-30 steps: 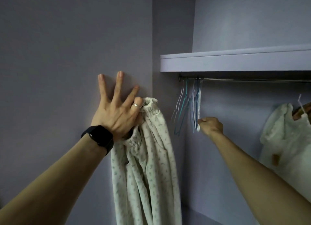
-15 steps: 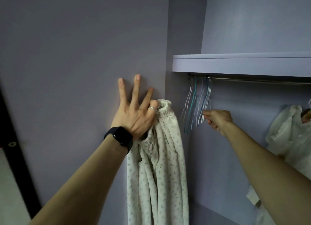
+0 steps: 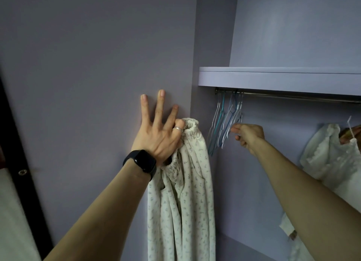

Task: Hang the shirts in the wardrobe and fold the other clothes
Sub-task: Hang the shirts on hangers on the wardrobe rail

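Cream shirt (image 3: 181,192) with small grey print; teal and pale blue hangers (image 3: 224,124); lilac wardrobe (image 3: 273,79); black smartwatch (image 3: 143,161).

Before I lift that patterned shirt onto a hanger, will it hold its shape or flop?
Likely floppy: the shirt hangs in long limp folds below the left hand. Probably light, since barely a curled finger grips its gathered neckline. Such loose fabric may slide on those thin hangers.
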